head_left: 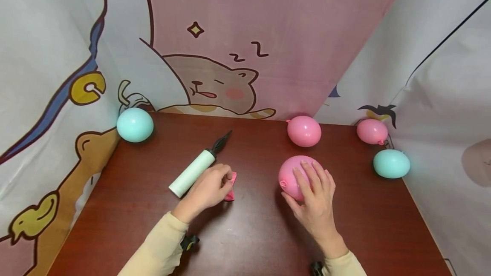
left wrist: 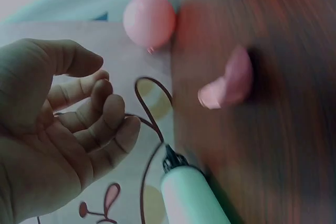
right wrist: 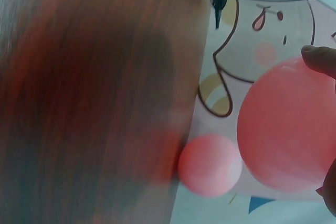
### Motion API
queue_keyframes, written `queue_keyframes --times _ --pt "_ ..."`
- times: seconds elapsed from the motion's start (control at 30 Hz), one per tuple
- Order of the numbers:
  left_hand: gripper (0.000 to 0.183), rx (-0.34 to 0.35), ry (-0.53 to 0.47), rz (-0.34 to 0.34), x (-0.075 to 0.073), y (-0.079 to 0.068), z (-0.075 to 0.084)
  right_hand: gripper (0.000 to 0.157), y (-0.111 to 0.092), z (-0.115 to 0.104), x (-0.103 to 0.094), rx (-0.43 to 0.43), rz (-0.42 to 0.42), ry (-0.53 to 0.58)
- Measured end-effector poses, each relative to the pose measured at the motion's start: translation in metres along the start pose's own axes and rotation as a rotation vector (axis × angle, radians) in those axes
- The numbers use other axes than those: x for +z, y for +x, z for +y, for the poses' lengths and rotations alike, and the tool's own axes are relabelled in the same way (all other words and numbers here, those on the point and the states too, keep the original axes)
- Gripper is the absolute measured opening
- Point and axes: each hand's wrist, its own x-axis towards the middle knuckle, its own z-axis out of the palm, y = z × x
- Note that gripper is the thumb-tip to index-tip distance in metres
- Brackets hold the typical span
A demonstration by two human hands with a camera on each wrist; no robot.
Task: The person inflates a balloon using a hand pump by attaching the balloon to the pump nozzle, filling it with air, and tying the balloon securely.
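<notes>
- The left hand (head_left: 210, 187) is empty, its fingers loosely bent and thumb apart from them, hovering over the glossy reddish-brown tabletop (head_left: 245, 237).
- The limp, uninflated pink rubber balloon (head_left: 231, 190) is just to the right of the left hand's fingertips and partly hidden by them from above; the left wrist view shows a gap between fingers and rubber.
- The limp balloon's visible length runs roughly from the near side to the far side, across the line of the left forearm.
- The left hand is clearly nearer to it; the right hand (head_left: 314, 195) is well apart, off to the right.
- The right hand grips a round, inflated pink balloon (head_left: 288, 171), fingers spread over its top and right, thumb low on the near side. Its knot faces left and toward the person.
- Just beyond the left hand, a pale mint-green cylindrical pump with a black tapered nozzle (head_left: 193, 173) lies slantwise, nozzle pointing away and rightward.
</notes>
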Motion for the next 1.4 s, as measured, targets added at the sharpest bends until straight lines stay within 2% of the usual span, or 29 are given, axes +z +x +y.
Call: queue_keyframes --times 0.17,0.3,0.37,0.5,0.63,0.83,0.97,1.07,1.17,1.3,1.4 --pt "0.011 -0.044 0.060 0.030 -0.003 0.001 -0.017 0.069 -0.006 0.024 -0.005 0.056 -0.074 -0.034" --pt "0.010 -0.080 0.100 0.059 -0.009 0.006 -0.031 0.078 -0.012 0.044 -0.010 0.121 -0.169 -0.063" --pt "0.011 -0.104 0.116 0.061 -0.013 0.008 -0.038 0.078 -0.015 0.055 -0.012 0.172 -0.233 -0.070" --pt "0.016 -0.159 0.117 0.040 -0.020 0.012 -0.051 0.090 -0.021 0.076 -0.017 0.299 -0.374 -0.099" --pt "0.023 -0.181 0.110 0.028 -0.024 0.016 -0.059 0.098 -0.022 0.095 -0.020 0.411 -0.478 -0.118" --pt "0.034 -0.217 0.142 0.007 -0.024 0.022 -0.069 0.099 -0.014 0.119 -0.027 0.506 -0.550 -0.113" --pt "0.040 -0.287 0.178 -0.021 -0.021 0.026 -0.074 0.101 -0.008 0.131 -0.031 0.554 -0.591 -0.125" --pt "0.042 -0.335 0.195 -0.043 -0.018 0.029 -0.078 0.102 -0.008 0.133 -0.033 0.553 -0.577 -0.150" --pt "0.043 -0.365 0.197 -0.063 -0.014 0.030 -0.082 0.099 -0.007 0.126 -0.033 0.509 -0.502 -0.183" --pt "0.048 -0.410 0.207 -0.097 -0.011 0.032 -0.088 0.083 -0.004 0.107 -0.026 0.359 -0.363 -0.180" --pt "0.056 -0.455 0.206 -0.123 -0.009 0.033 -0.091 0.066 -0.004 0.087 -0.012 0.253 -0.331 -0.114"
